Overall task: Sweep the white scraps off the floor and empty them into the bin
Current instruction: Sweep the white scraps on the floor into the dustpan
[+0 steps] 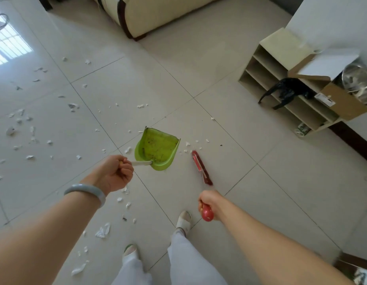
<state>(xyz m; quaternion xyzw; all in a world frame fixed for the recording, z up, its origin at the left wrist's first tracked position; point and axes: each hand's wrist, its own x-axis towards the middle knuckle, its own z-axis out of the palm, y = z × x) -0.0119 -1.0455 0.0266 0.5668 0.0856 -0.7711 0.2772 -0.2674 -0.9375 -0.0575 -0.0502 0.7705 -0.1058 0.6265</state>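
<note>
Over scrap-strewn tiles – left hand (114, 173) grips dustpan (158, 149), right hand (211, 202) grips broom (201, 167)

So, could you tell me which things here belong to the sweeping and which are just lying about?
Job: green dustpan in left hand, red broom in right hand, white scraps.
Lying about: sofa, shelf unit, black bag, cardboard box.

A single wide-angle view, worn at head height, looks forward and steeply down onto the tiled floor (219, 99). The person's own legs (191, 260) sit at the near bottom edge, closest to the lens. The sofa (158, 15) lies far at the top and the shelf (281, 64) far right.
</note>
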